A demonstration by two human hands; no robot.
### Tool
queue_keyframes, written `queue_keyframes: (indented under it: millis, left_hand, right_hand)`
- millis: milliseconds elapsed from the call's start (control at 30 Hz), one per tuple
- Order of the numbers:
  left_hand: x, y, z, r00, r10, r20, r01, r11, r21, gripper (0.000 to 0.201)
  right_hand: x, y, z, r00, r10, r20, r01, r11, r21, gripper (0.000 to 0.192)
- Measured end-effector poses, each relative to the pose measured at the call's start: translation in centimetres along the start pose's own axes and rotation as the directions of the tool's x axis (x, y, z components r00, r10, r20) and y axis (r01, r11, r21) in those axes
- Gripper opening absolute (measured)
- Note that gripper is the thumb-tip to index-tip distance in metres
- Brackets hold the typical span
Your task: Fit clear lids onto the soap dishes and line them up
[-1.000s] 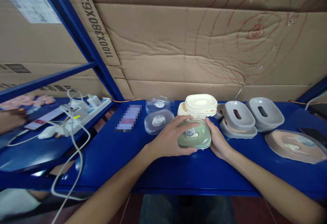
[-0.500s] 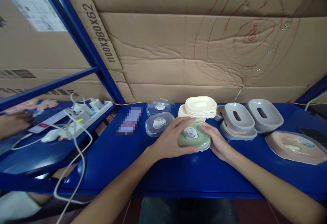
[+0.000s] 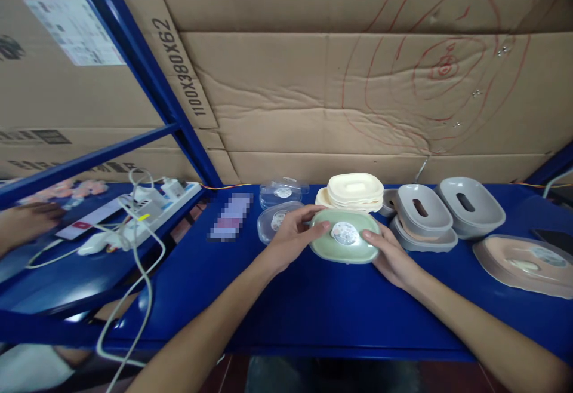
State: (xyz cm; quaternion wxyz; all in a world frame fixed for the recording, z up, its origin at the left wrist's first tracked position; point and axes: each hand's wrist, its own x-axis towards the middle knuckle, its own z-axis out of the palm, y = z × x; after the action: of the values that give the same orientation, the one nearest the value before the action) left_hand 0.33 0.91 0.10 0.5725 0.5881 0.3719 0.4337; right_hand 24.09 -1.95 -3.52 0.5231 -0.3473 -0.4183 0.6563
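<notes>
Between my two hands is a light green, rounded plastic box (image 3: 324, 246) with a clear lid and a round printed sticker (image 3: 344, 233) on top. My left hand (image 3: 293, 235) grips its left side, thumb on the lid. On the right edge, my right hand (image 3: 394, 255) holds it with the thumb beside the sticker; the fingers under the box are hidden. Just behind it sits a stack of cream plastic pieces (image 3: 356, 187). Two clear lids (image 3: 267, 226) with stickers lie beyond my left hand.
Grey oval-slotted boxes (image 3: 470, 208) stand at the back right, some stacked. A peach box under a clear cover (image 3: 501, 261) lies further right. At left are a power strip (image 3: 179, 196), looping white cables (image 3: 145, 279), a phone (image 3: 92, 217) and another person's hand (image 3: 31, 223). Cardboard (image 3: 277, 82) walls the back.
The green box has turned so its lid faces me more squarely. My left hand has shifted from spanning over the box to gripping its left edge. The view has shifted slightly.
</notes>
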Motion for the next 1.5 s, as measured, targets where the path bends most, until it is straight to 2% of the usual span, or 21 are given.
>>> queue_keyframes:
  millis: [167,367,433,500,567,700,800,867,933,967,1033,1100,1133,1167,1267,1333,1367,1433,1500]
  left_hand:
    - [-0.1,0.1,-0.3,0.998,0.028,0.058,-0.03,0.999,0.03,0.058]
    - [-0.1,0.3,-0.9,0.985,0.106,0.135,-0.135,0.963,0.232,0.056]
    - [-0.4,0.3,-0.7,0.969,0.17,0.179,-0.226,0.905,0.36,0.063]
    - [-0.7,0.4,-0.4,0.944,0.243,0.221,-0.325,0.793,0.516,0.081]
    - [-1.0,0.6,0.0,0.929,0.267,0.257,-0.371,0.68,0.633,0.095]
    - [-1.4,0.9,0.3,0.931,0.174,0.32,-0.361,0.571,0.738,0.099]
    - [-1.5,0.7,0.4,0.925,0.138,0.354,-0.373,0.504,0.779,0.107]
    - [-1.6,0.3,0.6,0.919,0.145,0.367,-0.39,0.471,0.791,0.103]
    - [-1.7,0.0,0.8,0.912,0.153,0.38,-0.407,0.45,0.795,0.096]
    - [-1.7,-0.2,0.8,0.909,0.156,0.387,-0.415,0.445,0.794,0.093]
    - [-1.6,-0.4,0.8,0.901,0.166,0.401,-0.432,0.429,0.793,0.088]
    - [-1.5,-0.7,0.7,0.89,0.176,0.421,-0.455,0.405,0.793,0.086]
    - [-1.4,-0.9,0.6,0.883,0.178,0.434,-0.468,0.392,0.792,0.086]
    - [-1.3,-1.0,0.6,0.875,0.18,0.449,-0.483,0.38,0.789,0.089]
    - [-1.0,-1.6,0.5,0.843,0.197,0.5,-0.537,0.356,0.765,0.095]
    - [-1.2,-1.9,0.5,0.822,0.225,0.523,-0.57,0.334,0.751,0.095]
    - [-1.4,-2.0,0.4,0.814,0.245,0.526,-0.58,0.323,0.748,0.094]
    - [-2.2,-2.2,0.3,0.807,0.293,0.512,-0.586,0.302,0.752,0.094]
    - [-3.2,-2.4,0.1,0.804,0.345,0.485,-0.582,0.284,0.762,0.093]
  right_hand:
    - [0.0,-0.4,0.0,1.0,-0.006,-0.006,0.006,0.999,-0.035,0.053]
    - [0.0,-1.3,-0.2,0.997,0.068,0.044,-0.066,0.996,-0.058,0.057]
    - [0.1,-1.5,-0.4,0.995,0.08,0.059,-0.075,0.994,-0.083,0.056]
    - [0.1,-1.7,-0.7,0.994,0.087,0.064,-0.079,0.99,-0.113,0.057]
    - [0.2,-2.0,-0.8,0.994,0.089,0.064,-0.077,0.983,-0.169,0.057]
    - [0.0,-2.6,-0.6,0.997,0.064,0.034,-0.051,0.953,-0.299,0.054]
    - [-0.3,-2.7,-0.4,0.987,0.151,0.047,-0.129,0.942,-0.309,0.057]
    - [-0.3,-2.7,-0.5,0.984,0.168,0.066,-0.133,0.921,-0.367,0.056]
    - [-0.3,-2.9,-0.9,0.991,0.091,0.097,-0.026,0.845,-0.534,0.049]
    - [-0.3,-3.1,-1.1,0.993,0.034,0.116,0.049,0.765,-0.643,0.046]
    - [-0.4,-3.4,-1.7,0.987,-0.081,0.139,0.161,0.53,-0.832,0.046]
    - [-0.6,-3.8,-2.3,0.975,-0.187,0.119,0.176,0.332,-0.927,0.048]
    - [-0.7,-4.0,-2.5,0.966,-0.236,0.103,0.171,0.29,-0.942,0.049]
    - [-0.9,-4.1,-2.7,0.955,-0.282,0.093,0.176,0.288,-0.941,0.051]
    - [-2.0,-3.9,-3.0,0.916,-0.385,0.113,0.269,0.379,-0.885,0.054]
    - [-3.1,-3.3,-3.1,0.885,-0.438,0.16,0.342,0.376,-0.861,0.052]
    - [-3.7,-2.9,-3.1,0.865,-0.464,0.19,0.37,0.335,-0.867,0.051]
    - [-4.8,-1.8,-3.2,0.83,-0.487,0.274,0.408,0.193,-0.892,0.049]
    - [-5.4,-0.9,-3.2,0.816,-0.446,0.368,0.431,0.046,-0.901,0.05]
